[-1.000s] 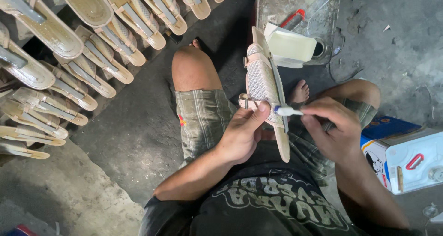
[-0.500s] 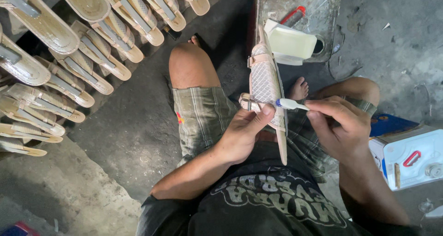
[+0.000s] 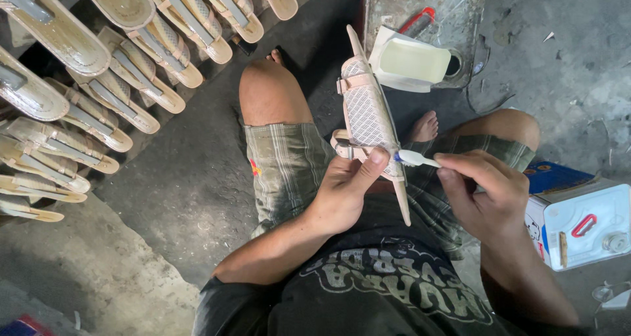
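Right now the unfinished sandal (image 3: 369, 116) stands on edge over my lap, my left hand (image 3: 345, 188) wrapped around its strapped side, thumb on the sole. My right hand (image 3: 483, 195) pinches a white brush (image 3: 415, 158) against its edge. A careless stroke could smear the woven insole, and the glue tray (image 3: 413, 61) sits just beyond.
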